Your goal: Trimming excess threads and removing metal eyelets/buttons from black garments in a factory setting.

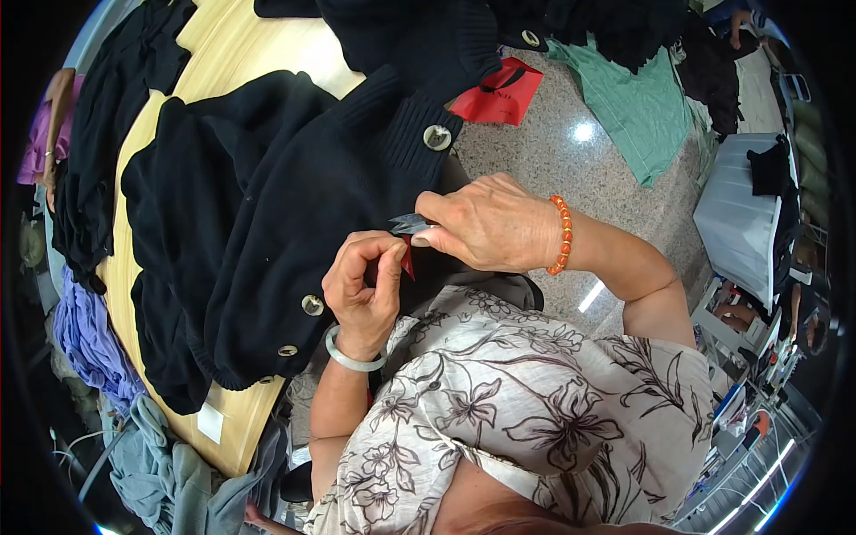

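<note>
A black knitted cardigan (pixel 294 196) with large pale-rimmed buttons lies bunched over the table edge in front of me. My right hand (pixel 495 223), wearing an orange bead bracelet, is closed around small thread snips (pixel 410 223), whose metal blades point left over the cardigan's edge. Just below the blades, my left hand (pixel 364 283) pinches thumb and forefinger together at that edge. What lies in this pinch is too small to make out. A small red piece (pixel 407 259) shows between my hands; its kind is unclear. One button (pixel 312 305) sits beside my left hand.
The pale wooden table (pixel 129 223) carries more black garments (pixel 116 116). A red bag (pixel 501 92) and a green cloth (pixel 633 111) are beyond my right hand. Purple cloth (pixel 89 339) and grey cloth (pixel 160 459) hang left. A white bin (pixel 736 214) stands right; another person's arm (pixel 59 125) shows far left.
</note>
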A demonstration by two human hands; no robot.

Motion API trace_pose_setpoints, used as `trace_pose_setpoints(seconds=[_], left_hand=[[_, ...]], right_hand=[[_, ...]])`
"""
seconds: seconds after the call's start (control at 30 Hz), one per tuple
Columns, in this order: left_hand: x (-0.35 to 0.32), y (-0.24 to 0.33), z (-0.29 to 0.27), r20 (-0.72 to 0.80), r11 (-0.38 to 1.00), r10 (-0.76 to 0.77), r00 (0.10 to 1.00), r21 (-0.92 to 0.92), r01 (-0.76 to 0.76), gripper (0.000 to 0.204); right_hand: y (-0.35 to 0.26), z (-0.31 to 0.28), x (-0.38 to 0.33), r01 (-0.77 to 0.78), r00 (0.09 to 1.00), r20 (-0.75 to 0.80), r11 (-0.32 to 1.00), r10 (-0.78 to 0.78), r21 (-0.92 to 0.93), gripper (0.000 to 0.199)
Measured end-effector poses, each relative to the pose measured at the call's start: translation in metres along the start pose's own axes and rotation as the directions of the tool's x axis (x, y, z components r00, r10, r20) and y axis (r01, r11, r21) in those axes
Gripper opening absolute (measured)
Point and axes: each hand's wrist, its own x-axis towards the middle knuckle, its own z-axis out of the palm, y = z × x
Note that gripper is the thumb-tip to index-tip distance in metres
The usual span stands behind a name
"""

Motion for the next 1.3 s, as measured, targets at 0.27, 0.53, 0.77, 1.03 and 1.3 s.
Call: trace_pose_setpoints(seconds=[0.27,0.53,0.77,1.03,1.3], left_hand=[[0.008,-0.004,0.006,0.017,0.986,0.128,0.992,0.105,-0.129,0.009],[0.011,-0.003,0.009,0.082,0.985,0.096,0.992,0.136,-0.106,0.011],[0.008,-0.006,0.002,0.141,0.989,0.09,0.986,0.108,-0.105,0.004],[0.006,-0.01,0.002,0.102,0.991,0.078,0.992,0.103,-0.089,0.004],[0.012,-0.004,0.005,0.11,0.987,0.089,0.99,0.126,-0.103,0.009]], right_hand=[[0.01,0.007,-0.001,-0.126,0.99,0.085,0.977,0.112,0.173,0.03],[0.015,0.012,-0.003,-0.046,0.999,0.027,0.997,0.044,0.058,0.026],[0.025,0.009,-0.007,0.025,0.999,0.031,0.985,-0.031,0.173,0.03],[0.02,0.006,-0.007,-0.019,1.0,0.016,0.998,0.018,0.062,0.031],[0.027,0.01,-0.002,-0.005,0.999,0.045,0.996,0.001,0.093,0.029]])
